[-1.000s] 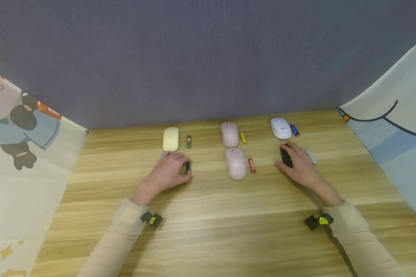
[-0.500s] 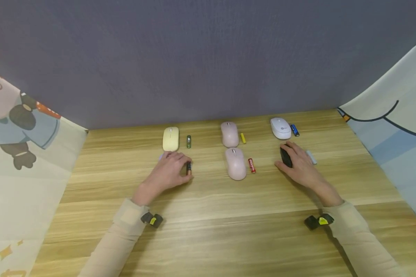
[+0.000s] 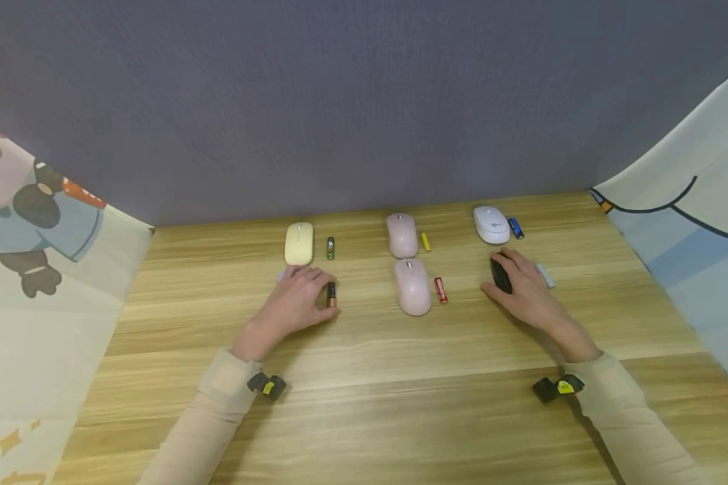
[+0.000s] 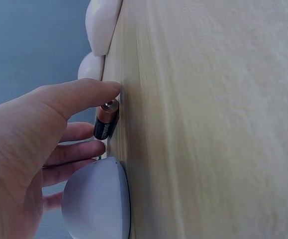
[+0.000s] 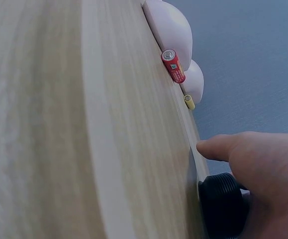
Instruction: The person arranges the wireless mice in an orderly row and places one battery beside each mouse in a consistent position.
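Note:
My left hand (image 3: 294, 298) arches over a lavender mouse (image 4: 96, 199), mostly hidden in the head view. A black and copper battery (image 3: 331, 295) lies on the table between its thumb and fingertips. In the left wrist view the copper end of this battery (image 4: 107, 117) shows just under the thumb, with the fingertips close to its far end. My right hand (image 3: 524, 289) rests on a black mouse (image 3: 500, 275), its fingers draped over the top. In the right wrist view that thumb points straight out, apart from the black mouse (image 5: 223, 204).
Two pink mice (image 3: 413, 287) stand in line mid-table, beside a red battery (image 3: 441, 289) and a yellow battery (image 3: 425, 242). Further back are a yellow mouse (image 3: 299, 244), a green battery (image 3: 330, 248), a white mouse (image 3: 491, 225) and a blue battery (image 3: 516, 228). A pale cylinder (image 3: 546, 276) lies right of my right hand.
My left thumb has shifted slightly right, and more of the battery's copper end shows. The battery has turned and edged right a little. My right hand and the black mouse stay put.

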Available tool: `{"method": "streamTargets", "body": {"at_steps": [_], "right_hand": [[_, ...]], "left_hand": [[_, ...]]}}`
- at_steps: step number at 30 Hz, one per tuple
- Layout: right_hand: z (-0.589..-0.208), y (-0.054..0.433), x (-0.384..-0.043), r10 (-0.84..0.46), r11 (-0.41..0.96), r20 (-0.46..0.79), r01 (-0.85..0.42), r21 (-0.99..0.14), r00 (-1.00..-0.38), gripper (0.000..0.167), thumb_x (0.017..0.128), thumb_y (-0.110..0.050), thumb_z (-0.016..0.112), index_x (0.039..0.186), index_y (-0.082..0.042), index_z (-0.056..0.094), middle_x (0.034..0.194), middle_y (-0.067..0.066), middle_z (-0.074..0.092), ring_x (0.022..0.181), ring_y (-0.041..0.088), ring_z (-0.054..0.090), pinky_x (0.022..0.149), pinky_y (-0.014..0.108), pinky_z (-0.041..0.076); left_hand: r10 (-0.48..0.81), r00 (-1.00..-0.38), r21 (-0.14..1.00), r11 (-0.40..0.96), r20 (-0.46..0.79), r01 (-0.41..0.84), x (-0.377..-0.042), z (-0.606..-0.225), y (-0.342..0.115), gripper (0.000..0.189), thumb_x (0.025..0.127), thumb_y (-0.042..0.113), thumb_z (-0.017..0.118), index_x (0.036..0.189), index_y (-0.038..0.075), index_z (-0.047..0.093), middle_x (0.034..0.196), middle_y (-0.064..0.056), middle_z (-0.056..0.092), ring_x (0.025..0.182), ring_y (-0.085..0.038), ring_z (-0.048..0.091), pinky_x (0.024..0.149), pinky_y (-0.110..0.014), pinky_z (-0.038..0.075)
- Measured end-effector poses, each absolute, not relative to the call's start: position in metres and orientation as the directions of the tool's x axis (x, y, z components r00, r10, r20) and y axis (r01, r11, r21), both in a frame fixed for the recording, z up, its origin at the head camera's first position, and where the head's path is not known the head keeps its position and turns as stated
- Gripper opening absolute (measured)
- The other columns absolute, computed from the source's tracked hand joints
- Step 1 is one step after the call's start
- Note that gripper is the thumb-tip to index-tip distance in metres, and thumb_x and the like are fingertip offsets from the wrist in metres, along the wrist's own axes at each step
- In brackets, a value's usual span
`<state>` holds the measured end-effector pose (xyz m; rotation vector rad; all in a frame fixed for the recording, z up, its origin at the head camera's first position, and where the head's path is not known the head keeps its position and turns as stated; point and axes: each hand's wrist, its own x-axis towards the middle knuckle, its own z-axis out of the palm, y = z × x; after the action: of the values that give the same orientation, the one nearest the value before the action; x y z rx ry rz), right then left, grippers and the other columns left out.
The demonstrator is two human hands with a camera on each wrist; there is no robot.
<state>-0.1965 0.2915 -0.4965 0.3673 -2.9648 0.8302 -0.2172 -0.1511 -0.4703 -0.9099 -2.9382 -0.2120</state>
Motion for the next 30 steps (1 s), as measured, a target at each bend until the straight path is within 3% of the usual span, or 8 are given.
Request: {"method": "streamTargets", "body": {"at_steps": [13, 30], "right_hand": [[-0.4966, 0.2917, -0.1961, -0.216, 0.825, 0.089, -0.231, -0.515, -0.972, 0.072, 0.103, -0.034, 0.063, 0.154, 0.007, 0.035, 0.162, 0.036, 0.022, 0.148, 0.057, 0.019, 0.115, 0.078, 0.016], [-0.4956, 0.2915, -0.1974, -0.217, 0.823, 0.092, -0.233, -0.518, -0.972, 0.071, 0.101, -0.031, 0.066, 0.153, 0.007, 0.036, 0.162, 0.036, 0.023, 0.148, 0.057, 0.019, 0.115, 0.078, 0.016]], "left_hand": [[0.579, -0.811, 0.145, 0.799, 0.083, 0.584, -0.2180, -0.4703, -0.1519, 0.052, 0.087, 0.039, 0.080, 0.126, 0.007, 0.070, 0.128, -0.011, 0.071, 0.127, -0.032, 0.061, 0.118, -0.053, 0.037], [0.558, -0.827, 0.137, 0.816, 0.063, 0.561, -0.2199, -0.4661, -0.1544, 0.055, 0.084, 0.041, 0.083, 0.127, 0.008, 0.069, 0.129, -0.010, 0.070, 0.126, -0.031, 0.061, 0.117, -0.053, 0.036]]}}
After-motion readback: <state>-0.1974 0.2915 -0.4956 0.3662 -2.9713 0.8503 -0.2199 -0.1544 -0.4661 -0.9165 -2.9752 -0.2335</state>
